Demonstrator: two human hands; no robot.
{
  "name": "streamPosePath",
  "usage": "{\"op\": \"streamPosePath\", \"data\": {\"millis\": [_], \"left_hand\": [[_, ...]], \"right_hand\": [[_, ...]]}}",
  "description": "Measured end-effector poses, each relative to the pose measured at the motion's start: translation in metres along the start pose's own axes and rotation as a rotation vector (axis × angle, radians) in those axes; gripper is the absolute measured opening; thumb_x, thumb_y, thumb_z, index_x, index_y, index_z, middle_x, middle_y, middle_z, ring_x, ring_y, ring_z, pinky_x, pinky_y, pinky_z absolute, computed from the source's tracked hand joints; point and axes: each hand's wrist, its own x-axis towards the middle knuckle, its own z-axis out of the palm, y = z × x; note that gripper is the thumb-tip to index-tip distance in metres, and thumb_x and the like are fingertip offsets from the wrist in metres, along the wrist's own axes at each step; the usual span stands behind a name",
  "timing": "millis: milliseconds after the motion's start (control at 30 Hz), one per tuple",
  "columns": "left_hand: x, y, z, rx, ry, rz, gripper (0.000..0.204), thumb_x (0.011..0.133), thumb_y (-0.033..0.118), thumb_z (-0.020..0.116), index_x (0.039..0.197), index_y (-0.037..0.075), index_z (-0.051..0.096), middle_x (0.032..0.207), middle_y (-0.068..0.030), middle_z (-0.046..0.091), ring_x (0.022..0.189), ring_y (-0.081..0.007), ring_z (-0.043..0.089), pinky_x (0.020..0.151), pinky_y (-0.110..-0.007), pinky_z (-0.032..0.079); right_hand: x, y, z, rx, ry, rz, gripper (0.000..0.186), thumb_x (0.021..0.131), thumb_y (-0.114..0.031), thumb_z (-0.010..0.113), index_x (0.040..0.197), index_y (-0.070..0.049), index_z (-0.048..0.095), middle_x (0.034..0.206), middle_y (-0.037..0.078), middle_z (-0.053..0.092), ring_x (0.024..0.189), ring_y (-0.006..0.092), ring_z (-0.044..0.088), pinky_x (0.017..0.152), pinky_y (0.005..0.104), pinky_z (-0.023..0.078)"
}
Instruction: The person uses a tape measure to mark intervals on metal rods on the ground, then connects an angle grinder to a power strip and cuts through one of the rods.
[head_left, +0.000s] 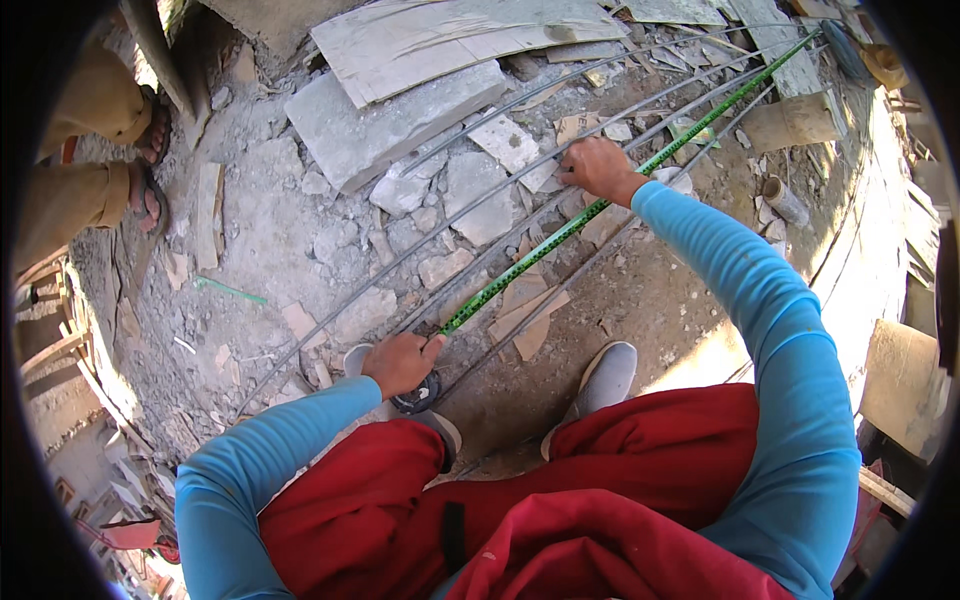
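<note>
A long green measuring tape [545, 250] lies stretched diagonally among several thin grey metal rods [470, 205], which run from the lower left to the upper right. My left hand [400, 365] grips the tape at its lower-left end, where a black tape case [415, 395] shows just below my fingers. My right hand [598, 168] is further up, beside the tape, with bent fingers closed on one of the rods; its fingertips are partly hidden.
Broken concrete slabs [380, 125] and pale boards [470, 45] lie beyond the rods among rubble. Another person's sandalled foot [148, 205] is at the left. A cylindrical object [788, 200] lies at the right. My shoe [605, 380] stands below the rods.
</note>
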Motion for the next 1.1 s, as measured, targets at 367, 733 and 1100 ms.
{"op": "streamPosePath", "data": {"millis": [367, 733, 1100], "left_hand": [[0.001, 0.005, -0.009, 0.009, -0.117, -0.046, 0.067, 0.102, 0.06, 0.042, 0.092, 0.002, 0.076, 0.098, -0.0269, 0.072, 0.098, -0.048, 0.068, 0.09, -0.058, 0.052], [-0.002, 0.0, -0.003, 0.012, -0.116, -0.025, 0.066, 0.103, 0.058, 0.041, 0.091, 0.003, 0.075, 0.1, -0.0266, 0.072, 0.098, -0.0466, 0.068, 0.089, -0.057, 0.052], [0.01, -0.014, 0.002, 0.061, -0.066, 0.017, 0.062, 0.102, 0.059, 0.042, 0.086, 0.012, 0.08, 0.09, -0.0215, 0.074, 0.089, -0.0402, 0.072, 0.086, -0.049, 0.054]], "right_hand": [[0.011, 0.014, 0.006, -0.102, 0.015, -0.217, 0.023, 0.081, -0.03, 0.073, 0.083, -0.007, 0.074, 0.087, 0.018, 0.074, 0.084, 0.038, 0.072, 0.078, 0.0484, 0.057], [0.009, 0.02, -0.025, 0.496, -0.018, 0.007, 0.025, 0.086, -0.03, 0.069, 0.09, -0.006, 0.074, 0.081, 0.015, 0.074, 0.078, 0.0345, 0.071, 0.076, 0.0427, 0.056], [0.012, 0.03, -0.053, 0.948, -0.276, 0.115, 0.028, 0.092, -0.024, 0.071, 0.077, -0.002, 0.061, 0.075, 0.007, 0.068, 0.069, 0.0153, 0.072, 0.066, 0.0311, 0.06]]}}
